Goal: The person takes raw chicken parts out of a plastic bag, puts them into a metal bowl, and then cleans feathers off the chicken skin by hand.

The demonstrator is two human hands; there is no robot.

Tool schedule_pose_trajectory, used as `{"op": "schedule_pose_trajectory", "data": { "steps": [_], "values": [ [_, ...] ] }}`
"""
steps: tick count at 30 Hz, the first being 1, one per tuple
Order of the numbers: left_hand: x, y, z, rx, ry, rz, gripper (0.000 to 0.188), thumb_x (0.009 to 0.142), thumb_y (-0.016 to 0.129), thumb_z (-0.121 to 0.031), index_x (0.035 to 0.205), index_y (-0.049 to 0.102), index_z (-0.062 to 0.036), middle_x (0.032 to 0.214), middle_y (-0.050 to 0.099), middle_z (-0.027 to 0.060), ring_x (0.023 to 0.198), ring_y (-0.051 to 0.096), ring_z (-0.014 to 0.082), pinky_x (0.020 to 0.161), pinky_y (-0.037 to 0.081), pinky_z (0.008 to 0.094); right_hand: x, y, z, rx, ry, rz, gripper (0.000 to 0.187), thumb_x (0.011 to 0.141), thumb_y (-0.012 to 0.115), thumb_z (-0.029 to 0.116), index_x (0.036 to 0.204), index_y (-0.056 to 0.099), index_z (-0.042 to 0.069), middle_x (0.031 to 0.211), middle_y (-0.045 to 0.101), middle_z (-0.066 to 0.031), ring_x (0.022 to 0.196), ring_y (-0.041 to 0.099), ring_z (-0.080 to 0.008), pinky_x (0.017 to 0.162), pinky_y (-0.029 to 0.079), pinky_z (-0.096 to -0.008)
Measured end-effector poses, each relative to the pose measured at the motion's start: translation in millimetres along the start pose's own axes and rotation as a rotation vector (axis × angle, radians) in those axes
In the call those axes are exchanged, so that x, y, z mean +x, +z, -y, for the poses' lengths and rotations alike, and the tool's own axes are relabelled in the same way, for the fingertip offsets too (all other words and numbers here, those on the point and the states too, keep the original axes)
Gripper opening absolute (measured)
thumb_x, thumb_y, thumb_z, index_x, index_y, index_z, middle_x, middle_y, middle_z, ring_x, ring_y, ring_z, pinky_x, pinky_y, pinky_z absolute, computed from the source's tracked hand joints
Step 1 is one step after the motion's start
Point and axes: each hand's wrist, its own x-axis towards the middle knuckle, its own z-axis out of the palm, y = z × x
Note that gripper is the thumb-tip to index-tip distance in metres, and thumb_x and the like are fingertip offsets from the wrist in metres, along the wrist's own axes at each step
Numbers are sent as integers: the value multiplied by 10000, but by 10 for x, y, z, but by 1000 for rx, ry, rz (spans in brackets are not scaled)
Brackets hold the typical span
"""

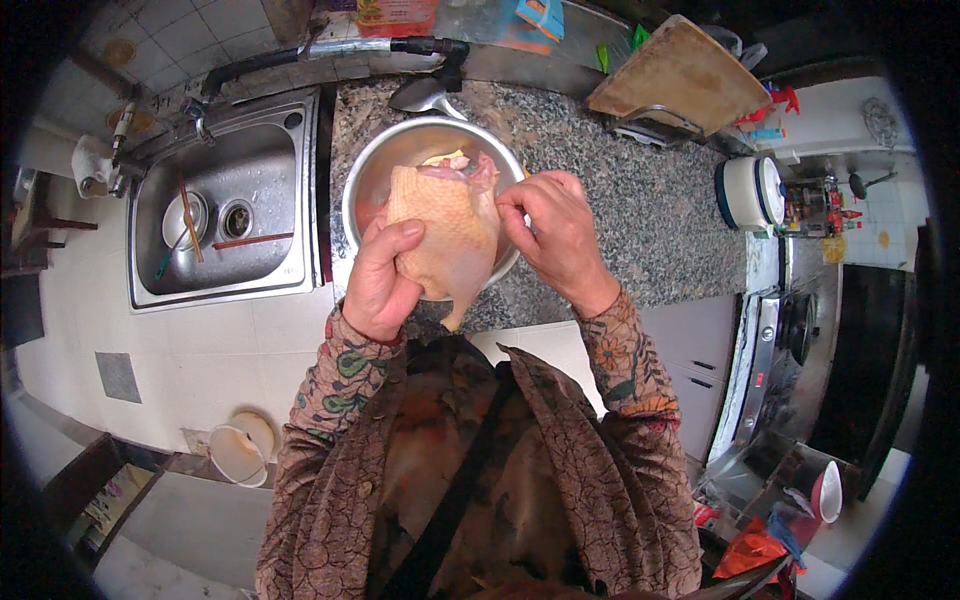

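Note:
A raw poultry piece (440, 225) with pale yellow, bumpy skin is held over a round metal basin (372, 165) on the granite counter. It looks like a leg quarter, its narrow bone end pointing down toward me. My left hand (382, 278) grips its left side, thumb lying across the skin. At its right edge, the fingers of my right hand (548, 228) are pinched together against the meat or skin; whatever sits between the fingertips is too small to make out. Most of the basin's inside is hidden behind the piece.
Left of the counter is a steel sink (146, 240) with a bowl (186, 222) and chopsticks. Beyond the basin lies a metal spatula (425, 97). A cutting board (680, 75) leans at the back right, a white appliance (752, 193) stands farther right, and a bucket (240, 450) is at lower left.

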Motion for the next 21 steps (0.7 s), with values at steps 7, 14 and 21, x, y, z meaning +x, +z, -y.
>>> {"op": "schedule_pose_trajectory", "data": {
  "steps": [7, 14, 21],
  "values": [
    [-14, -15, -7, 18, -3, -9, 531, 778, 564, -109, 1263, 392, 24, 1192, 525, 121, 1105, 511, 231, 977, 383, 350, -2, 42, -40, 18, 53, 16, 75, 760, 590, 99, 761, 518, 78, 703, 538, -76, 705, 544, -271, 772, 390, -378],
    [-31, 7, -41, -61, 5, 15, 563, 778, 571, -130, 1288, 373, 2, 1228, 500, 132, 1133, 491, 261, 997, 367, 392, -131, 141, -334, 364, 530, -24, 139, 865, 506, 168, 825, 549, 42, 798, 596, -57, 715, 567, -205, 689, 428, -335],
    [-20, -77, -49, -144, -68, 47, 671, 779, 589, -167, 1363, 276, -59, 1354, 372, 115, 1261, 351, 293, 1063, 272, 440, -303, 514, -216, 1437, 878, 61, 490, 941, 368, 433, 1162, 477, 10, 1163, 533, -94, 1067, 502, -210, 927, 374, -361]
  ]
}}
